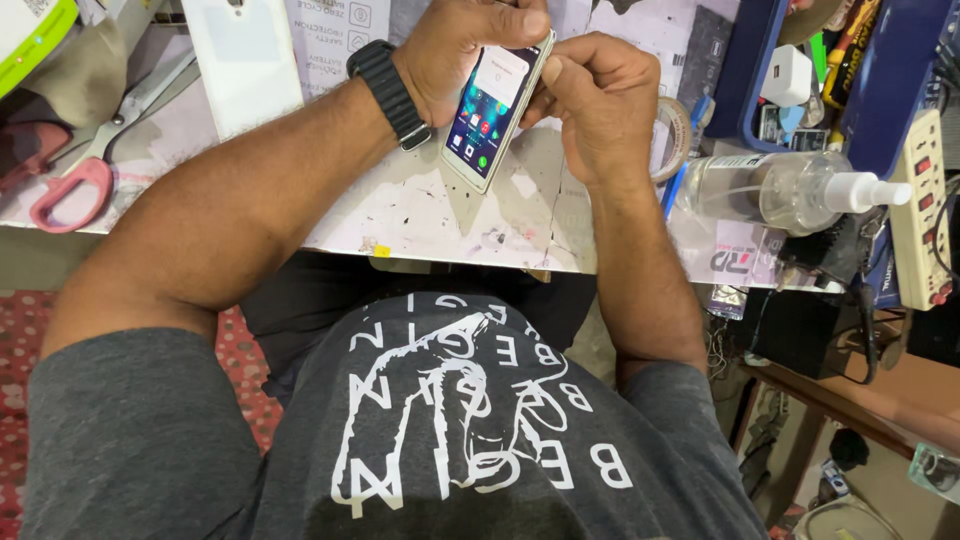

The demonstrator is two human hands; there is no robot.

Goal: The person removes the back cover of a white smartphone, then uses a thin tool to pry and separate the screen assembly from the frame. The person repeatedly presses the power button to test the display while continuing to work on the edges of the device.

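Head view: the person's left hand (455,50), with a black watch (390,92) on its wrist, and the right hand (600,100) meet over the far middle of the tabletop (420,215). Between them is a slim white smartphone (493,110), tilted and lifted off the tabletop, its screen lit and showing rows of coloured icons.

The left fingers are curled around the phone's far left edge and hold it. The right fingers are bent in against the upper right edge, with the thumb pressed at the rim. Both hands are therefore closed on the phone.

To the left lie pink-handled scissors (75,170) and a flat white panel (245,60). To the right are a roll of tape (675,135), a clear spray bottle (770,190) lying on its side, a blue tray (890,80) of small parts and a white power strip (925,210).

The step in hand looks like work along the phone's edge while it is switched on. Any further handling there would call for the left hand to keep the body steady and for light, careful pressure from the right thumb at the rim.
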